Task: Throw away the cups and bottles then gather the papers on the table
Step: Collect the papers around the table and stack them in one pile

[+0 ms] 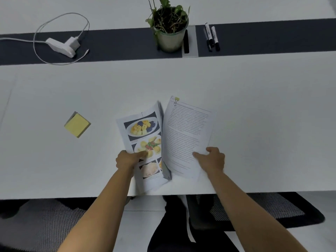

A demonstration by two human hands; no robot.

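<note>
Grips two sheaves of paper, one in each of the hands, low over the near part of the worktop [254,106]. Pinches the picture stack [145,128] in the left hand [129,159], thumb pressed on the printed food photos, fingers curled under the left edge. Clasps the text stack [189,131] in the right hand [212,158], thumb on the printed face, fingers wrapped over the right edge near the lower corner. Cannot tell whether either stack lies flat or hangs slightly lifted.

Points both stacks lengthwise away from the body: far end of the picture stack leaning left, far end of the text stack leaning right, inner edges meeting between the hands in a narrow V. Near end of the picture stack right at the worktop's near edge, behind the left wrist. A binder clip [175,102] at the far left corner of the text stack, well beyond the right hand.

Off to the left of the left hand, well apart: a yellow pad of sticky notes [77,124]. Far beyond both hands, along a dark strip [118,44]: a potted plant [170,31] roughly straight ahead, markers [211,36] beyond the right hand, a white charger [62,46] far beyond and left of the left hand.
</note>
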